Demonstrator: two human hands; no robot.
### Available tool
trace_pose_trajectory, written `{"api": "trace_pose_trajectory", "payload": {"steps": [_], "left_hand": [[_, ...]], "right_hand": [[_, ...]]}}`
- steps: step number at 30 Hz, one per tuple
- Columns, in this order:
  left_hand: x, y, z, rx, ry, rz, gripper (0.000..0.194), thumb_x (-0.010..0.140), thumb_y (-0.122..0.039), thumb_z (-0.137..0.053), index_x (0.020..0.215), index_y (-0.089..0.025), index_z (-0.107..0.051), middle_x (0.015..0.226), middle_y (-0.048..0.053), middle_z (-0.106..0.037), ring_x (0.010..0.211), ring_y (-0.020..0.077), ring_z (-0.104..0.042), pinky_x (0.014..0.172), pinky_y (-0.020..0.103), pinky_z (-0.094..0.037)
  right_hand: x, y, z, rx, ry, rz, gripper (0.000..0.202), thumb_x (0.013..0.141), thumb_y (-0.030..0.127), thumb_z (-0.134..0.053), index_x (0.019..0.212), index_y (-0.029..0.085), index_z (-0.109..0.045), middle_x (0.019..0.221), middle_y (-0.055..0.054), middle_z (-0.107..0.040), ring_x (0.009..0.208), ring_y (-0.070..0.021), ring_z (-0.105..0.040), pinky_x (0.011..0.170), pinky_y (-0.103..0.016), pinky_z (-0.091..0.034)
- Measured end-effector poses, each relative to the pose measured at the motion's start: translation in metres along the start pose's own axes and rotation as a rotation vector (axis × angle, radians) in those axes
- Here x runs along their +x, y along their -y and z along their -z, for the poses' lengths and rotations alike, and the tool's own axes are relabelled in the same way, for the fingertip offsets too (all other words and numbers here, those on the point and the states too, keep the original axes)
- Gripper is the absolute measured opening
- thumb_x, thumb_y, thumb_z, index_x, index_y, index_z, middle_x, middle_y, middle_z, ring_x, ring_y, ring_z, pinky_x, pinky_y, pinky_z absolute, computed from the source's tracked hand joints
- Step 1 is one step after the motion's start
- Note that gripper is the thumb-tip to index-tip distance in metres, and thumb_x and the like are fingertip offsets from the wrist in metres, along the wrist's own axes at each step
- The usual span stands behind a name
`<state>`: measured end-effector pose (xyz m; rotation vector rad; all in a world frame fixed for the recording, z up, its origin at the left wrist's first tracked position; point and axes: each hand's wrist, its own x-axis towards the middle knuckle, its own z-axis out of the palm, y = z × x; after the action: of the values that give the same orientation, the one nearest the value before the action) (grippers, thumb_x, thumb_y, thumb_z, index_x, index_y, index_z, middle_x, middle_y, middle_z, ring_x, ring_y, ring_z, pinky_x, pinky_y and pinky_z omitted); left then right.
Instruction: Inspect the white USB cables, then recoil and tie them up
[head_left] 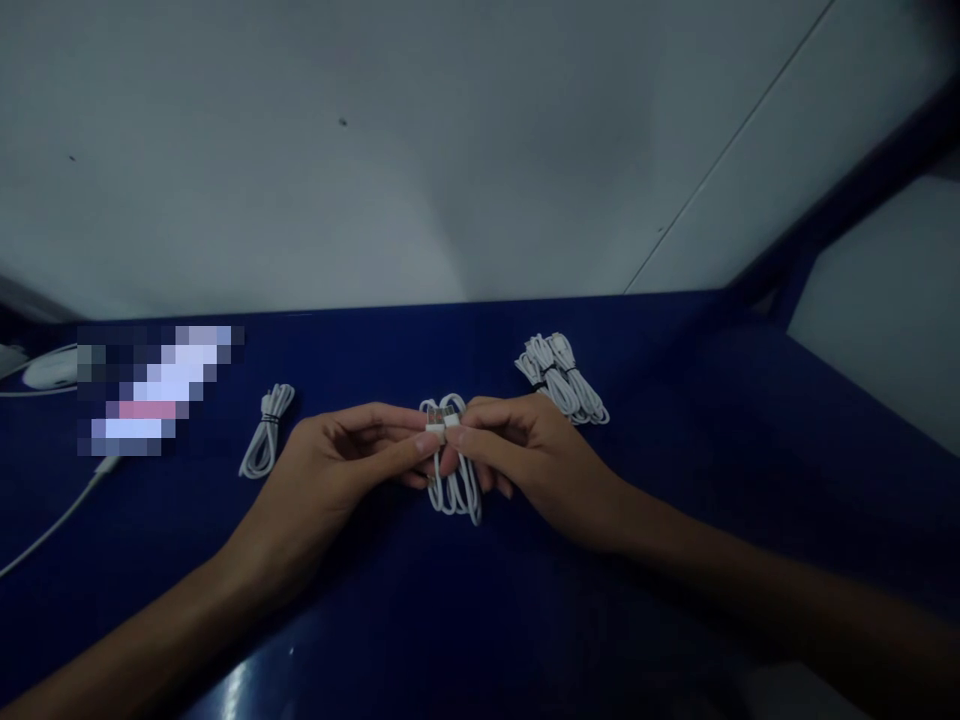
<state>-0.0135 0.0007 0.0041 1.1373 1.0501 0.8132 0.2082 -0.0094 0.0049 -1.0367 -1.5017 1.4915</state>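
A grey wall [300, 200] fills the upper view, cut by the frame. Below it stands a blue table [405, 345], its near part dim.

Both forearms enter from the lower corners and converge at centre; elbows are out of frame. The left hand [326, 460] is closed in a pinch on the cable, thumb laid across the near side and pointing right, fingers extended and curled behind. The right hand [551, 465] mirrors it, also pinching the cable, thumb pointing left. The thumb tips nearly meet.

A pixelated patch [169, 385] lies at left; its contents cannot be identified. A white cord [52, 530] runs from below it and is cut off by the left edge.

Beyond the right hand, several tied bundles [566, 380] overlap; their exact count is hard to make out.

The cable [454, 495], white and coiled, is at centre between the hands, over the table. Its long axis runs towards and away from the person, near loops leaning slightly right. Fingers hide part of its middle.

One tied bundle [260, 445] lies just beside the left hand, slanting away to the right.

Smallest are the cable's two plugs [451, 421], side by side, metal ends pointing to the wall.
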Motion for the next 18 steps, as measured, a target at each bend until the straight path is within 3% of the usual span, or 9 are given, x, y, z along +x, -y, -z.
{"api": "trace_pose_trajectory", "payload": {"steps": [18], "left_hand": [[0.001, -0.0044, -0.0014, -0.014, 0.006, 0.076, 0.02, 0.09, -0.028, -0.093, 0.109, -0.025, -0.09, 0.095, 0.006, -0.087, 0.082, 0.0164, -0.081, 0.081, 0.023, -0.066]], "right_hand": [[0.0004, -0.0016, 0.0023, -0.006, -0.002, -0.002, 0.027, 0.102, 0.028, -0.069, 0.081, 0.018, -0.082, 0.081, 0.0, -0.065, 0.063, -0.0083, -0.056, 0.056, -0.022, -0.044]]}}
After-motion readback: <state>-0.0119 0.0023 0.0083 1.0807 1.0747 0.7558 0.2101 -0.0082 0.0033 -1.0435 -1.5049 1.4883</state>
